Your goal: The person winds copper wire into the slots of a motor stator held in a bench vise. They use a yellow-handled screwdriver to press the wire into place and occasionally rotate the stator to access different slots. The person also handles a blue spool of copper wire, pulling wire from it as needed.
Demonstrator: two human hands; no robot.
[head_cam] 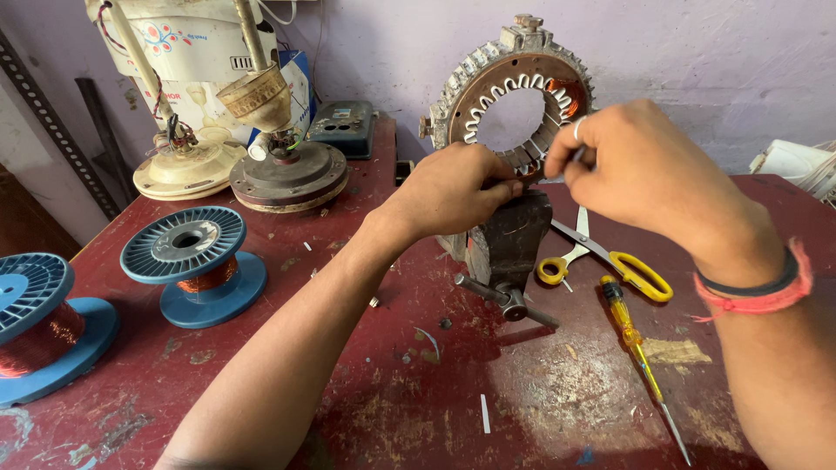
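Observation:
A round metal motor stator (515,87) with copper windings in its slots stands upright, clamped in a small dark bench vise (512,239) on the red table (540,392). My left hand (453,187) pinches at the stator's lower rim just above the vise jaws. My right hand (640,165) is closed beside it at the lower right of the ring, fingers holding a thin pale piece that is mostly hidden. A ring shows on one finger and bands sit on the right wrist.
Yellow-handled scissors (610,257) and a yellow screwdriver (640,352) lie right of the vise. Two blue spools of copper wire (193,261) (39,322) stand at left. Fan motor parts (287,170) and a cream fan base (187,165) sit at the back left near a wall.

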